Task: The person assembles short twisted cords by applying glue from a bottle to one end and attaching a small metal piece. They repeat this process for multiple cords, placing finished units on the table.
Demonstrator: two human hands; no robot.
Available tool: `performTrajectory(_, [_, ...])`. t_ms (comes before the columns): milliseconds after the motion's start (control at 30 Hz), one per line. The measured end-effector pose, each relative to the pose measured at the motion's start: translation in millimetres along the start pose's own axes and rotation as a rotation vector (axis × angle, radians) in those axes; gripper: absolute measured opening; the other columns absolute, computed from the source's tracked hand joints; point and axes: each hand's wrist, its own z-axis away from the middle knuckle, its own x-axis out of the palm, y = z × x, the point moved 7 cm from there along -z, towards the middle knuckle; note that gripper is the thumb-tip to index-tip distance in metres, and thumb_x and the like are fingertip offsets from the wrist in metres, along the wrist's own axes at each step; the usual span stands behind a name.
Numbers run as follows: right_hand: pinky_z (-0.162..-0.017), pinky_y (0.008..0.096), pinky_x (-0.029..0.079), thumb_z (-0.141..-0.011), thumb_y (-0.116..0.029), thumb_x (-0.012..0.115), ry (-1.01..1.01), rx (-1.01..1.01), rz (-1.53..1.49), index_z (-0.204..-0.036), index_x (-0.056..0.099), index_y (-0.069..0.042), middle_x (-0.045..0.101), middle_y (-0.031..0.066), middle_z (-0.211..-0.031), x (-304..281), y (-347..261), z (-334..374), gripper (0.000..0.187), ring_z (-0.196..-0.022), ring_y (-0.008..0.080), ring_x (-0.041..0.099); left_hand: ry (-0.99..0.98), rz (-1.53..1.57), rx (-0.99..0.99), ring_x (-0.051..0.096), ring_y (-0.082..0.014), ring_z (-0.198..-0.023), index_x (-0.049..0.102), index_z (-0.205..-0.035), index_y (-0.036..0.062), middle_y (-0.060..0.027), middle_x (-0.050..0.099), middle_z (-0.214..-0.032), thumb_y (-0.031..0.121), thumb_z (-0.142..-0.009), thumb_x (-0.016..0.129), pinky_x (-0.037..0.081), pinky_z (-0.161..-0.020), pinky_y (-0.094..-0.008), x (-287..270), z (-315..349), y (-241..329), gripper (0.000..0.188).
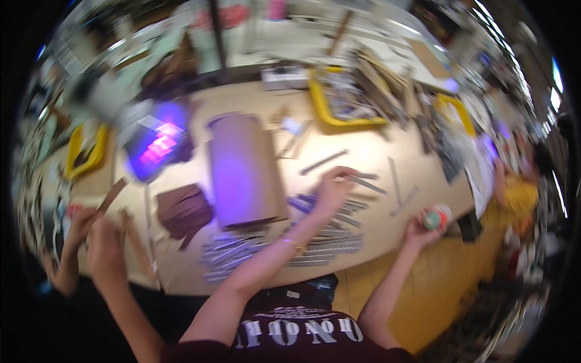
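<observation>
My left hand (334, 186) reaches over the middle of the table, fingers pinched at the end of a thin grey strip (367, 176). Below that arm lies a spread of similar grey strips (281, 247), and a darker strip (324, 162) sits just beyond the hand. By the table's right edge my right hand (417, 230) is wrapped round a small container (436, 218) with a greenish end and a red-and-white side. Motion blur hides its exact kind. A smooth brown stack of sheet material (247, 172) stands left of my left hand.
At the left, a co-worker's hands (104, 239) hold a brown strip (112, 193). Near them lie a brown bundle (183, 212) and a shiny plastic bag (156, 142). A yellow tray (351, 126) with loose pieces stands at the back, another yellow tray (86, 166) far left.
</observation>
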Motion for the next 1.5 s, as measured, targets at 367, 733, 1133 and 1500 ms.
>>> performTrajectory(367, [-0.053, 0.0297, 0.046, -0.090, -0.044, 0.061, -0.055, 0.022, -0.041, -0.114, 0.056, -0.001, 0.065, 0.0115, -0.089, 13, 9, 2, 0.049, -0.066, 0.0202, 0.055, 0.043, -0.456, 0.293, 0.067, -0.0240, -0.098, 0.066, -0.104, -0.0024, -0.0168, 0.065, -0.117, -0.002, -0.092, 0.055, 0.054, -0.085, -0.0338, -13, 15, 29, 0.017])
performTrajectory(733, [-0.089, 0.0369, 0.053, -0.089, -0.027, 0.070, 0.275, -0.423, 0.755, -0.129, 0.048, -0.006, 0.058, 0.0090, -0.115, 38, 33, 31, 0.050, -0.103, 0.0199, 0.061, -0.144, -1.200, 0.622, 0.039, -0.0359, -0.137, 0.056, -0.129, 0.0017, -0.0181, 0.047, -0.143, 0.017, -0.093, 0.059, 0.025, -0.116, -0.0495, 4, 45, 27, 0.040])
performTrajectory(1133, [-0.092, 0.0361, 0.050, -0.089, -0.023, 0.073, 0.133, -0.457, 1.079, -0.133, 0.042, -0.001, 0.055, 0.0127, -0.123, 82, 54, 33, 0.059, -0.109, 0.0218, 0.058, -0.413, -1.469, 0.489, 0.037, -0.0366, -0.139, 0.047, -0.136, -0.0078, -0.0222, 0.048, -0.142, 0.046, -0.095, 0.052, 0.019, -0.118, -0.0493, 66, 36, 14, 0.068])
performTrajectory(1500, [-0.096, 0.0354, 0.046, -0.083, -0.023, 0.080, 0.082, -0.554, 1.186, -0.131, 0.045, 0.002, 0.056, 0.0138, -0.121, 110, 66, 27, 0.064, -0.107, 0.0228, 0.057, -0.314, -1.271, 0.468, 0.029, -0.0378, -0.143, 0.036, -0.145, -0.0041, -0.0247, 0.034, -0.151, 0.050, -0.096, 0.049, 0.017, -0.119, -0.0485, 36, 49, 21, 0.074])
